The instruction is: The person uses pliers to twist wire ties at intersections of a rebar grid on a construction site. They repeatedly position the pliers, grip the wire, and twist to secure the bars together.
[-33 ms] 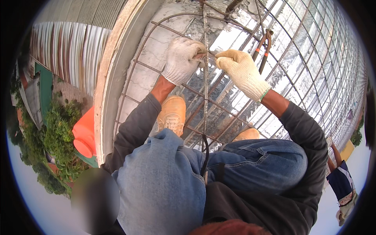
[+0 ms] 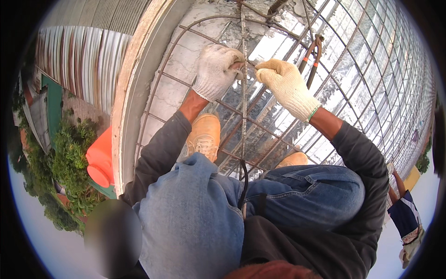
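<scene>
My left hand [image 2: 215, 70], in a whitish knit glove with bare fingertips showing, is closed just left of a long steel rebar [image 2: 244, 109] that runs away from me. My right hand [image 2: 286, 87], in a cream knit glove with a green-edged cuff, pinches with thumb and forefinger just right of the same bar. Whatever sits between the fingers of either hand is too small to make out. Both hands hover close to a crossing of the rebar mesh [image 2: 267, 131]. Beyond my right hand, pincers [image 2: 318, 52] with orange-marked dark handles rest on the mesh.
Corrugated shiny metal decking [image 2: 306, 135] lies under the mesh. A wooden board [image 2: 121, 93] edges the slab on the left, with an orange container [image 2: 101, 156] and trees [image 2: 74, 158] past it. My shoes [image 2: 204, 135] stand among the bars. Another person [image 2: 404, 214] is at far right.
</scene>
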The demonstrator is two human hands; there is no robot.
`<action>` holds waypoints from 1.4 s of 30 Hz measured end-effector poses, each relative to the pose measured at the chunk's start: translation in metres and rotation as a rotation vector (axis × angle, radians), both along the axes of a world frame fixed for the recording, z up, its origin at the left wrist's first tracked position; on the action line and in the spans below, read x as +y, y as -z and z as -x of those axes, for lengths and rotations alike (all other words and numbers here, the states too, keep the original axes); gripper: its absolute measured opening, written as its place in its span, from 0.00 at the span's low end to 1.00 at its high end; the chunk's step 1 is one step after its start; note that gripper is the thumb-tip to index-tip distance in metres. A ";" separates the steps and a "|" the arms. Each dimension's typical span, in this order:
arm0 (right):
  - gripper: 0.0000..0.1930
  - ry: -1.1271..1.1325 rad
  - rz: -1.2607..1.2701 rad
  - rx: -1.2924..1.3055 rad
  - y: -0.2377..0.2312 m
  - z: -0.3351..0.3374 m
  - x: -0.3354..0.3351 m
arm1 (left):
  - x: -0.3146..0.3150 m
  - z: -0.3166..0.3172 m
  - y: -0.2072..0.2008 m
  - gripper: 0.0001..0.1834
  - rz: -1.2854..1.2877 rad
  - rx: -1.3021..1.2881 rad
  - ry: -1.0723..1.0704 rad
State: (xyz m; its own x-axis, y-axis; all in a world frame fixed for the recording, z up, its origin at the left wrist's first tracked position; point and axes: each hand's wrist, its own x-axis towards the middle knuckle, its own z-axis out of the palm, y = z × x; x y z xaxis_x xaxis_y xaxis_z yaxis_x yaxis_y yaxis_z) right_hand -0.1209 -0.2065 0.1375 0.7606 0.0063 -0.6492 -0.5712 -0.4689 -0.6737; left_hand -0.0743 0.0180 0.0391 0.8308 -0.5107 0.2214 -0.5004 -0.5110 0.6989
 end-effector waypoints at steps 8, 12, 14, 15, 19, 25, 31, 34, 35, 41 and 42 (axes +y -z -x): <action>0.25 -0.020 -0.034 -0.065 0.001 0.016 0.015 | -0.021 0.000 -0.007 0.08 0.083 0.280 -0.217; 0.28 0.046 -0.174 -0.017 0.005 0.024 0.022 | -0.026 0.004 -0.006 0.08 0.130 0.394 -0.302; 0.31 0.110 -0.276 0.069 0.000 0.026 0.027 | -0.021 0.006 -0.004 0.09 0.096 0.223 -0.263; 0.32 0.143 -0.348 0.126 -0.002 0.024 0.026 | -0.017 0.007 -0.003 0.10 0.078 0.138 -0.243; 0.36 0.193 -0.478 0.235 -0.012 0.019 0.029 | -0.005 0.020 0.009 0.13 0.185 0.221 -0.213; 0.27 -0.206 -0.283 0.024 -0.018 -0.010 0.023 | -0.013 0.020 0.013 0.12 0.296 0.286 -0.219; 0.22 -0.465 0.348 -0.390 0.010 -0.054 0.004 | -0.017 0.011 0.004 0.09 0.348 0.310 -0.223; 0.20 -0.536 0.328 -0.294 0.020 -0.070 0.002 | -0.013 0.008 0.009 0.08 0.301 0.255 -0.237; 0.20 -0.558 0.298 -0.255 0.021 -0.073 0.003 | -0.011 0.008 0.016 0.09 0.331 0.321 -0.229; 0.19 -0.425 0.250 -0.206 0.033 -0.063 -0.003 | -0.016 0.010 0.011 0.10 0.614 0.788 -0.316; 0.19 -0.391 0.220 -0.185 0.032 -0.058 -0.003 | -0.017 0.007 0.007 0.11 0.559 0.774 -0.314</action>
